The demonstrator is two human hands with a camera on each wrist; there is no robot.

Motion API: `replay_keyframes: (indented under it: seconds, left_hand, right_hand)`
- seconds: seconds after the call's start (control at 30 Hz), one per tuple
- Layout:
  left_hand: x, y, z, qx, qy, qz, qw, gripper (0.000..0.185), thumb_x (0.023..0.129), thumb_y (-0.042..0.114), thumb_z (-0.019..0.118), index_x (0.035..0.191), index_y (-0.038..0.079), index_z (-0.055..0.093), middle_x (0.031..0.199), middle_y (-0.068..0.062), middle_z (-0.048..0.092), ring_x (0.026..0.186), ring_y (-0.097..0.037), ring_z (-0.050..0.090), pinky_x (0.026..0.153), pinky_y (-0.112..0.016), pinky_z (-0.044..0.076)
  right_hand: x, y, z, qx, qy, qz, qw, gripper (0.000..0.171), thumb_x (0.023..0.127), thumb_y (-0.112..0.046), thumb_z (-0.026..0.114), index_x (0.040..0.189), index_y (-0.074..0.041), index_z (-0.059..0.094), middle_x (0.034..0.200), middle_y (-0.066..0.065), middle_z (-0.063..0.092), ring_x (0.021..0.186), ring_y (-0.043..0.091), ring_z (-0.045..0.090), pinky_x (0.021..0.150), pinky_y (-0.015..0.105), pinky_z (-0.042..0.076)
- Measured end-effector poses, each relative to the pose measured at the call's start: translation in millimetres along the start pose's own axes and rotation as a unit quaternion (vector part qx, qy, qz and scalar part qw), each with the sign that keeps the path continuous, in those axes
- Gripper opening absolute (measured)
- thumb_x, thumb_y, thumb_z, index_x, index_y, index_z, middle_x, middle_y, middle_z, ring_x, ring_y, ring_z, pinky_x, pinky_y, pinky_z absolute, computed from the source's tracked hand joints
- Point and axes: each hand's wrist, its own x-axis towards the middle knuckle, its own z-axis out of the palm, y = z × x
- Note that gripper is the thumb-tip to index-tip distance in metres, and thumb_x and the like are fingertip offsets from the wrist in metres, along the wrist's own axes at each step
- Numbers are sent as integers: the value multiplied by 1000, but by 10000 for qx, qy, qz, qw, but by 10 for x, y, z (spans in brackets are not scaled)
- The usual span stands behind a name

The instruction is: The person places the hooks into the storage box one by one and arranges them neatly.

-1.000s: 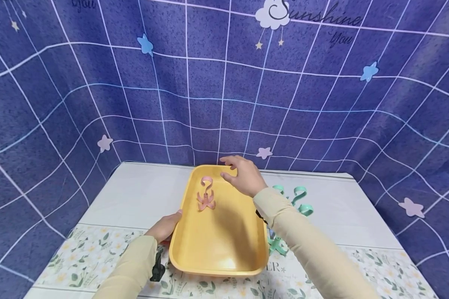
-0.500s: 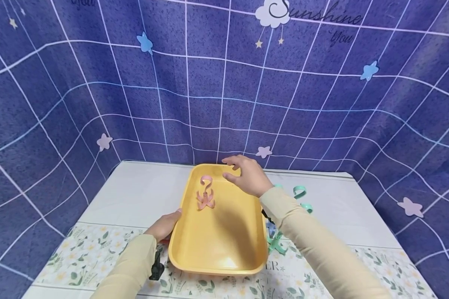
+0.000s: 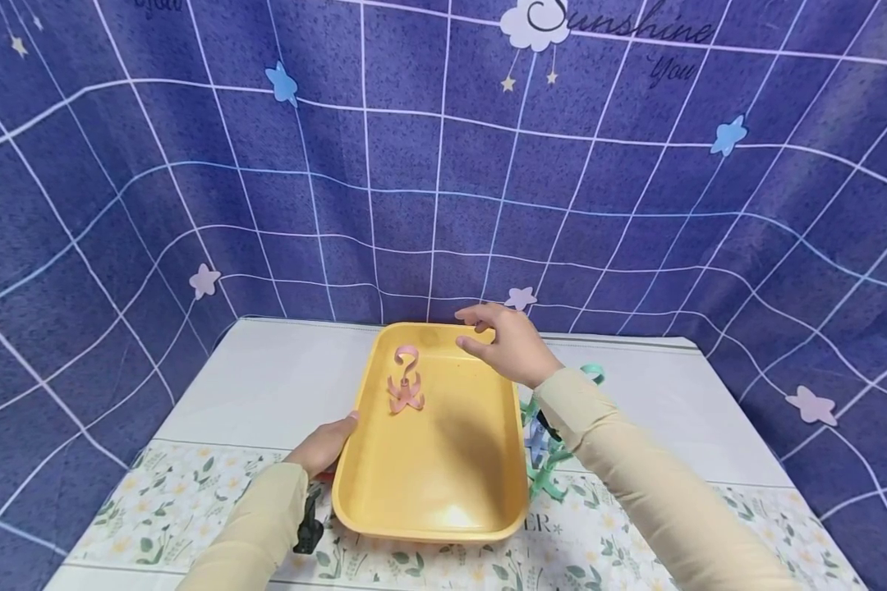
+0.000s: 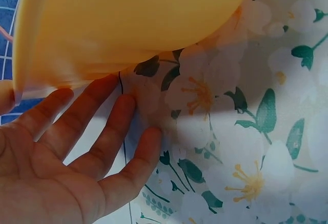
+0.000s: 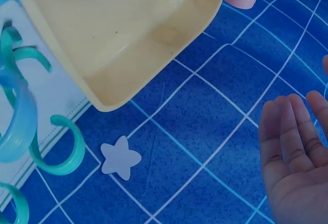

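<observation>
From my seat the yellow tray (image 3: 429, 460) lies on the table (image 3: 266, 386) with its long axis running from the near edge toward the far edge, slightly skewed, and my two hands sit at opposite corners of it. My left hand (image 3: 327, 446) is at the tray's near-left side, fingers straight and relaxed under the rim, touching it in the left wrist view without curling round it. My right hand (image 3: 508, 343) hovers above the far-right corner, fingers loosely spread and holding nothing; the right wrist view shows an empty palm clear of the rim. The pink hook (image 3: 405, 380) stands upright inside the tray toward its far-left part, nearer my right hand, just left of it. The green hooks (image 3: 550, 460) lie on the table beside the tray's right side, under my right forearm.
</observation>
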Motion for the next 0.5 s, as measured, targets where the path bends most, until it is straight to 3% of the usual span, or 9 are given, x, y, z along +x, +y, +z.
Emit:
replay_keyframes:
  seconds: [0.5]
  left_hand:
    - [18, 11, -4, 125, -37, -69, 9999, 63, 112, 43, 26, 140, -8, 50, 100, -13, 70, 83, -21, 70, 75, -40, 58]
  right_hand:
    - [-179, 109, -232, 391, 207, 101, 9990, 37, 96, -18, 74, 131, -7, 68, 122, 7, 70, 109, 25, 65, 80, 37, 56]
